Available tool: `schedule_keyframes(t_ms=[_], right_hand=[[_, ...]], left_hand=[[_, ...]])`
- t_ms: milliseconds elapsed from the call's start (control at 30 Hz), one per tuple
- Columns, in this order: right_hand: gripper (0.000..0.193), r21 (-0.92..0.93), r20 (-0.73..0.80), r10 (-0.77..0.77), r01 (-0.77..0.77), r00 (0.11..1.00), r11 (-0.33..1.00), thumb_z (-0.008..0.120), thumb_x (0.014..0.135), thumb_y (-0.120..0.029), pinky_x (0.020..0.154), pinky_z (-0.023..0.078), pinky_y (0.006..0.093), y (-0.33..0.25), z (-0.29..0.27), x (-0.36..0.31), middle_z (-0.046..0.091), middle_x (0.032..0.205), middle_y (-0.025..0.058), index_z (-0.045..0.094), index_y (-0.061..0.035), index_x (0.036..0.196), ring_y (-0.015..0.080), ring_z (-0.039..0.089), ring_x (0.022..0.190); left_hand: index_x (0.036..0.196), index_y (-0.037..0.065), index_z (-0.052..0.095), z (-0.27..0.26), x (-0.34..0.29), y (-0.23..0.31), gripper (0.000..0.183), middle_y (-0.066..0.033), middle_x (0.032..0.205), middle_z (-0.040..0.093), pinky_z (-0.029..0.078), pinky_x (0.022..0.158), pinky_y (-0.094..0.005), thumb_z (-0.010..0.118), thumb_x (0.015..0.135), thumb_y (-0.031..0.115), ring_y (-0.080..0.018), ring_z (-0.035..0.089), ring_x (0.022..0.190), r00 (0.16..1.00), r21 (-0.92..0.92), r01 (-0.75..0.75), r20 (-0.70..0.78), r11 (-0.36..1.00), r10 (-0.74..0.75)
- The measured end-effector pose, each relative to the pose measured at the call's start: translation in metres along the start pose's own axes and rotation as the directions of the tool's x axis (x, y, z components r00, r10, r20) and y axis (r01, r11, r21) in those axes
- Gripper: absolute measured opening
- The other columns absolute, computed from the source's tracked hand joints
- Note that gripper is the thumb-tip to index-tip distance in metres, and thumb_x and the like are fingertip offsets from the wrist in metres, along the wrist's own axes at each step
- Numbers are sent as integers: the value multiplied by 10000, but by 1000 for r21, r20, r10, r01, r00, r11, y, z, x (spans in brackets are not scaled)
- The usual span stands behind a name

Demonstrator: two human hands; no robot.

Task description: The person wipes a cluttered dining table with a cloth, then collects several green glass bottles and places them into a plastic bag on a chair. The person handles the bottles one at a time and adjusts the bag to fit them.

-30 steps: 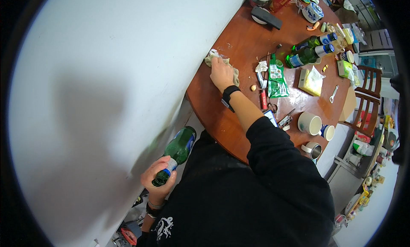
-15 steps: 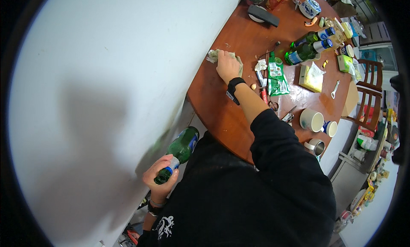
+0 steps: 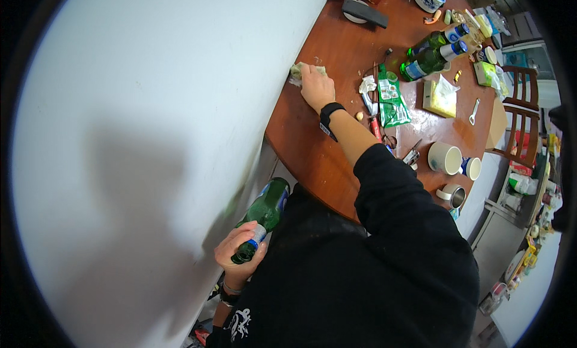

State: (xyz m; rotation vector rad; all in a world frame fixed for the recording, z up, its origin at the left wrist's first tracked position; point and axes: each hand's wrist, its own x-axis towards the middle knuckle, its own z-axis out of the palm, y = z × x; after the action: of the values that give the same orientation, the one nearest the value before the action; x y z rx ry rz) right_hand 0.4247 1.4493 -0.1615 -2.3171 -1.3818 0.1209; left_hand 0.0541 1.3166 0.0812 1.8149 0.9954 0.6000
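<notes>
My left hand [image 3: 239, 249] is wrapped around the neck of a green glass bottle [image 3: 268, 207], holding it off the table, low between the wall and my body. The bottle's base points up and away from me. With my arm stretched forward, my right hand [image 3: 317, 89] presses a crumpled, pale greenish cloth [image 3: 308, 70] onto the brown wooden table [image 3: 324, 149], close to where its edge meets the wall. Part of the cloth is hidden under the fingers. Right of that hand lie a green packet [image 3: 392, 98] and a small crumpled white tissue [image 3: 368, 85].
Two green bottles [image 3: 430, 61] stand farther back, near a tissue box [image 3: 440, 99]. Mugs [image 3: 445, 158] sit by the table's right edge, with a white opener-like tool [image 3: 475, 112] beyond. A dark remote [image 3: 364, 14] lies at the back. The white wall [image 3: 150, 137] borders the left; wooden chairs [image 3: 520, 128] stand right.
My right hand has slid the cloth slightly toward the wall and the table's edge. My left hand, still gripping the bottle, has shifted a little to the right.
</notes>
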Motion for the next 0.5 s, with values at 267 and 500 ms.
schedule_keyframes(t_ms=[267,500], right_hand=[[108,61,183,-108,98,977,993,555,868,-72,612,544,425,-27,-43,-169,591,913,128,530,-80,972,327,671,756],[375,288,195,12,-69,981,955,700,869,-264,802,539,496,-28,-92,-210,544,1084,177,595,-135,1205,393,607,1003]], left_hand=[[993,-35,670,-3,6,-13,301,-222,1043,727,553,886,-371,787,716,-19,-291,719,977,999,-126,-25,-26,992,21],[1026,-43,676,0,24,14,312,-206,1056,728,541,906,-353,778,731,-27,-267,713,981,983,-87,-157,79,984,164]])
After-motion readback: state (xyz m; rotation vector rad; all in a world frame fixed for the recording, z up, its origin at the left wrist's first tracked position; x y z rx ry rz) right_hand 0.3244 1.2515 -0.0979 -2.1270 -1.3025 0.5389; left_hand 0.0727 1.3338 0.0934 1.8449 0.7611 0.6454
